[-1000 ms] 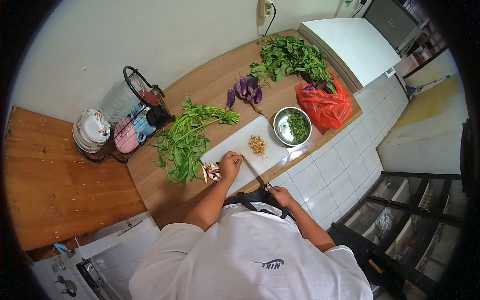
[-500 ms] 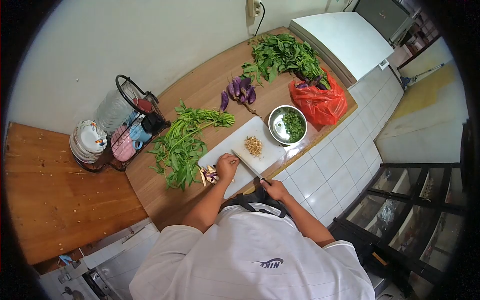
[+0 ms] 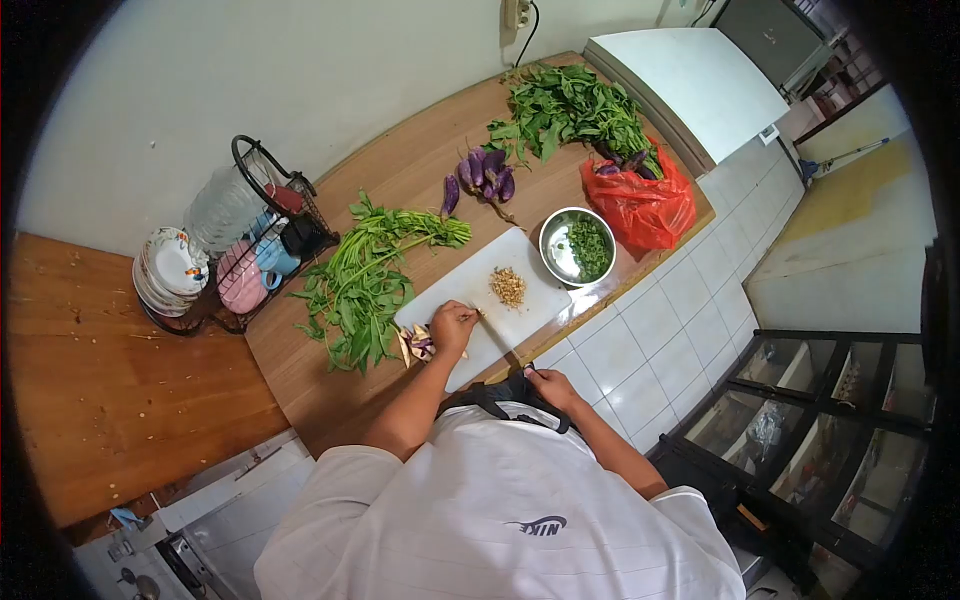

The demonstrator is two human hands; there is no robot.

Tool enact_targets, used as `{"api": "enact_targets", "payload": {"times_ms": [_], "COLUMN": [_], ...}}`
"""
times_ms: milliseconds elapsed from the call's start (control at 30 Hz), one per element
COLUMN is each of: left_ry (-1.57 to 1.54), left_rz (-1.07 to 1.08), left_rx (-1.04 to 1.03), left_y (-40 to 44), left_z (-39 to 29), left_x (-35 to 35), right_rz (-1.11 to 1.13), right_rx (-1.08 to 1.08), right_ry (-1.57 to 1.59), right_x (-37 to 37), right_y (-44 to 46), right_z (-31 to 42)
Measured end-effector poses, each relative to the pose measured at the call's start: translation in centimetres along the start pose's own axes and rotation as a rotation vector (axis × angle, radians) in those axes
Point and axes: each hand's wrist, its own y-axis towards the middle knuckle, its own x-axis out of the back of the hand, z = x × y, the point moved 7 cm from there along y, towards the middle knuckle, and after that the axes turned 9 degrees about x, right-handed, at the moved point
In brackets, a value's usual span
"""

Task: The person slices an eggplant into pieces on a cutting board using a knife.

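Observation:
On the white cutting board (image 3: 477, 272) lies a heap of finely chopped light-brown bits (image 3: 507, 287). My right hand (image 3: 551, 386) grips the handle of a knife (image 3: 500, 340) at the board's near edge. The blade slants up and left toward my left hand (image 3: 454, 327), whose fingers are pinched together on the board by the knife's tip. What they hold is too small to make out. Beside my left wrist sit cut eggplant pieces (image 3: 416, 343), purple and cream. A steel bowl (image 3: 548, 243) with chopped greens (image 3: 588, 250) stands at the board's far right corner.
Leafy greens (image 3: 365, 280) lie left of the board. Behind it are several purple eggplants (image 3: 487, 172). At the back right are more greens (image 3: 575, 110) and a red plastic bag (image 3: 650, 208). A black dish rack (image 3: 318, 232) with cups and plates stands at the left.
The knife blade has shifted slightly and looks more edge-on, with my right hand a little lower. My left hand stays pinched in nearly the same place. The view has moved slightly.

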Motion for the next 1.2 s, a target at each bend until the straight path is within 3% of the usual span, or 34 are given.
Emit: {"api": "enact_targets", "payload": {"times_ms": [367, 600, 667, 900, 1100, 1200], "left_ry": [0.078, 0.120, 0.089, 0.087, 0.105, 0.104], "left_rz": [0.048, -0.027, -0.004, 0.008, 0.023, 0.024], "left_rx": [-0.056, -0.100, -0.075, -0.152, -0.052, -0.037], "left_y": [0.2, -0.5, -0.4, -0.2, 0.1, 0.1], "left_z": [-0.1, -1.0, -1.2, -1.5, -1.1, -0.7], "left_x": [-0.3, -0.2, 0.2, 0.2, 0.4, 0.0], "right_rz": [-0.020, -0.085, 0.018, 0.013, -0.018, 0.075], "right_rx": [0.078, 0.036, -0.042, -0.036, 0.036, -0.041], "right_ry": [-0.298, -0.196, -0.165, -0.191, -0.079, -0.076], "right_x": [1.9, 1.0, 0.9, 2.4, 1.8, 1.1], "right_y": [2.0, 0.2, -0.3, -0.6, 0.5, -0.2], "right_z": [4.3, 2.2, 1.3, 2.4, 2.4, 1.4]}}
